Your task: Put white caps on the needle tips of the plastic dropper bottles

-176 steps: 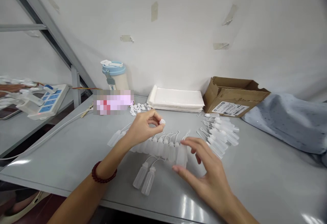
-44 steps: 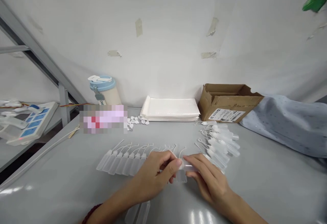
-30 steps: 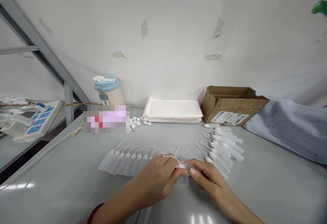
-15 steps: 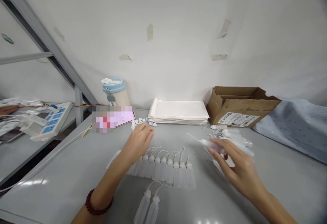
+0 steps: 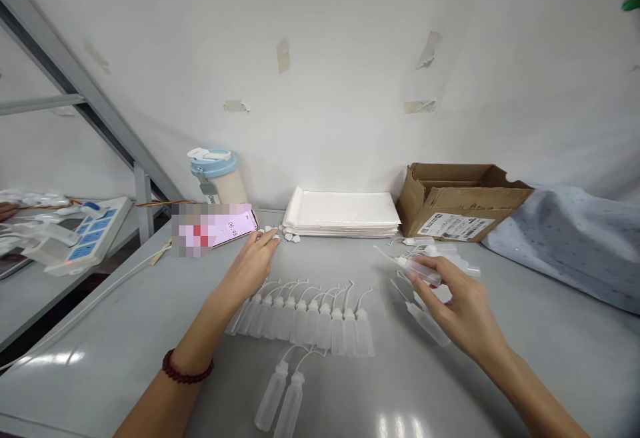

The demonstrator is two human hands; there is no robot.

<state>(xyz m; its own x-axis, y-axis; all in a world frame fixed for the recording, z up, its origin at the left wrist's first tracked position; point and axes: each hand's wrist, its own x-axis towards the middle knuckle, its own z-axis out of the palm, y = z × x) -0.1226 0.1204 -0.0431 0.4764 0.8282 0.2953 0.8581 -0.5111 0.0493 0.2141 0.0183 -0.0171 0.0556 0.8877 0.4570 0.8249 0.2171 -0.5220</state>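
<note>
Nearest you, a pair of bottles lies side by side on the desk, nozzles pointing away. Just beyond them a row of like bottles lies packed flank to flank, each with a thin curved tube at its tip.

Your left hand, with a bracelet on the wrist, stretches past the left end of the row. Its fingertips rest among the small white caps scattered at the front of the bags. The fingers lie nearly straight, and you cannot tell whether that grip has closed on a cap.

Your right hand is to the right of the row. Its grip is clamped on a bottle, thumb against fingers, and the bottle lies roughly level above the desk with its tube pointing left. A loose heap of more bottles lies under and behind that hand.

Farther back, a phone lies left of the caps, with a cup behind it by the wall. A box stands right of the bags, and a cloth lies right of the box.
</note>
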